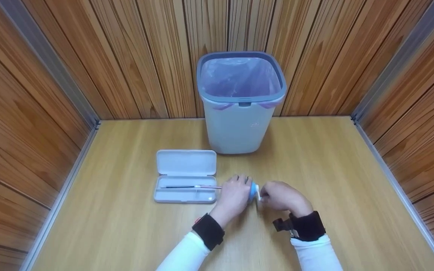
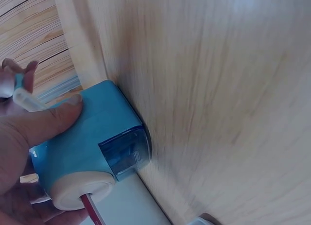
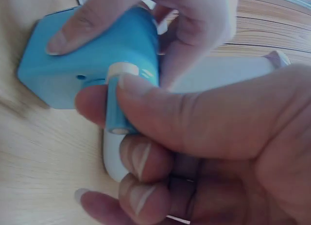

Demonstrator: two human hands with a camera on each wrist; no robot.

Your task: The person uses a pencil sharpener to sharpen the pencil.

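Note:
A blue crank pencil sharpener [image 2: 92, 132] lies on the table, and my left hand [image 1: 235, 192] grips its body with the thumb across one face. From the sharpener's round white front a reddish pencil [image 2: 91, 209] sticks out; in the head view it reaches left over the pencil case. Just to the right, my right hand [image 1: 281, 195] pinches the blue knob [image 3: 116, 106] of the white crank between thumb and index finger. A dark clear shavings drawer [image 2: 127, 152] shows on the sharpener's side.
An open, pale grey pencil case [image 1: 185, 195] lies left of my hands, its lid tipped back. Behind stands a white trash bin [image 1: 239, 128] with a grey rim and a plastic liner. Wood-plank walls [image 1: 153, 56] border the table on the back and sides.

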